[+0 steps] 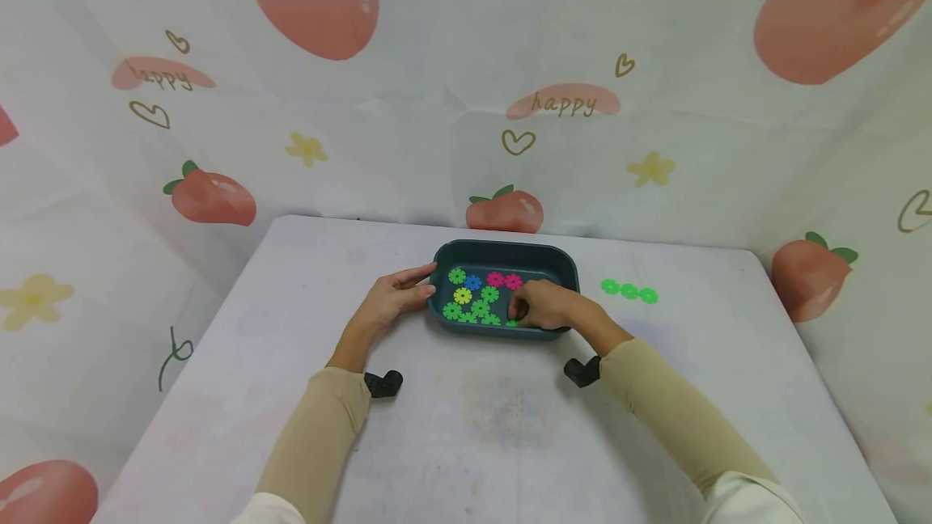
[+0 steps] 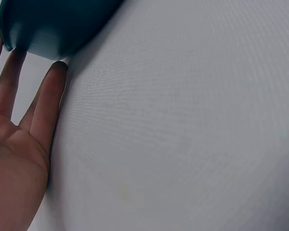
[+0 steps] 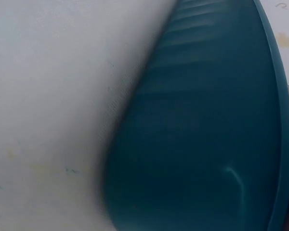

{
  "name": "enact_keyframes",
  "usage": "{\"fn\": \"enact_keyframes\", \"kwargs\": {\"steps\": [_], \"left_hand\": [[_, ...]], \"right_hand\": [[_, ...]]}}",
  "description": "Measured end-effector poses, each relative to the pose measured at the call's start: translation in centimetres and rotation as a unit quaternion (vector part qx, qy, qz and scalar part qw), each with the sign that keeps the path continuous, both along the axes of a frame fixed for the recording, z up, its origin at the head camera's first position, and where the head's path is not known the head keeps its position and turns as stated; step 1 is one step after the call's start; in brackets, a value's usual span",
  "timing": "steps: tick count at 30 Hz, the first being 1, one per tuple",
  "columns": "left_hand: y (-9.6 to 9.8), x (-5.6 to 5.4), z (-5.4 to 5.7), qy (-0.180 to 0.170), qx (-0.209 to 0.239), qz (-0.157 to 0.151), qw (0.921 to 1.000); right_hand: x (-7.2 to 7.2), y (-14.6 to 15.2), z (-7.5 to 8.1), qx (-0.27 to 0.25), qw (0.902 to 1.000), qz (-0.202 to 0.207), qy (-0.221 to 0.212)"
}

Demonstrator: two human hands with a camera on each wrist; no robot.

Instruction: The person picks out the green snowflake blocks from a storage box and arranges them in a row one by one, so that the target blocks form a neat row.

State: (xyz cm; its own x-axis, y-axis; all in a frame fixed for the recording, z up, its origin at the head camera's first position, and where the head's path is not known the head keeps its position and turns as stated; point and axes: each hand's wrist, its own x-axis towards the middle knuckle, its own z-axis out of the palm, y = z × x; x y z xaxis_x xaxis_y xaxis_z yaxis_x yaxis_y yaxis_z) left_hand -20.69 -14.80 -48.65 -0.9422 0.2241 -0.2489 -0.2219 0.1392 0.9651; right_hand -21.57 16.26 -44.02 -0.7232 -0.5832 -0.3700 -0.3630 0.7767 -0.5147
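A dark teal plastic tray (image 1: 502, 331) holds several small notched snowflake discs. Most are green discs (image 1: 479, 309), with a yellow disc (image 1: 462, 296), a blue disc (image 1: 472, 282) and two pink discs (image 1: 495, 279) among them. My left hand (image 1: 393, 297) touches the tray's left end with extended fingers; the left wrist view shows its fingertips at the tray's outer wall (image 2: 43, 33). Over the right side of the tray reaches my right hand (image 1: 542, 303), fingers bent downward beside a green disc (image 1: 513, 323). Whether they pinch it I cannot tell. The tray wall (image 3: 202, 130) largely hides this hand in the right wrist view.
Three green discs (image 1: 629, 291) lie in a joined-looking row on the table, right of the tray. The white-covered table (image 1: 466, 443) meets a printed cloth backdrop (image 1: 408, 144) behind the tray. Black wrist mounts (image 1: 582, 372) stick out from both sleeves.
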Motion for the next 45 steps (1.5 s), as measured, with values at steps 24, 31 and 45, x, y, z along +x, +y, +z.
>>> {"fn": "enact_keyframes", "kwargs": {"steps": [24,31,45], "left_hand": [[0.1,0.1,0.3,-0.001,-0.001,-0.002,1.0000],[0.0,-0.1,0.0,0.000,-0.005,-0.004,1.0000],[0.1,0.0,-0.1,-0.004,0.001,-0.003,1.0000]], "right_hand": [[0.0,1.2,1.4,-0.050,0.9936,0.032,-0.096],[0.6,1.6,1.3,-0.102,0.9873,0.018,-0.121],[1.1,2.1,1.8,-0.180,0.9793,-0.048,-0.078]]}}
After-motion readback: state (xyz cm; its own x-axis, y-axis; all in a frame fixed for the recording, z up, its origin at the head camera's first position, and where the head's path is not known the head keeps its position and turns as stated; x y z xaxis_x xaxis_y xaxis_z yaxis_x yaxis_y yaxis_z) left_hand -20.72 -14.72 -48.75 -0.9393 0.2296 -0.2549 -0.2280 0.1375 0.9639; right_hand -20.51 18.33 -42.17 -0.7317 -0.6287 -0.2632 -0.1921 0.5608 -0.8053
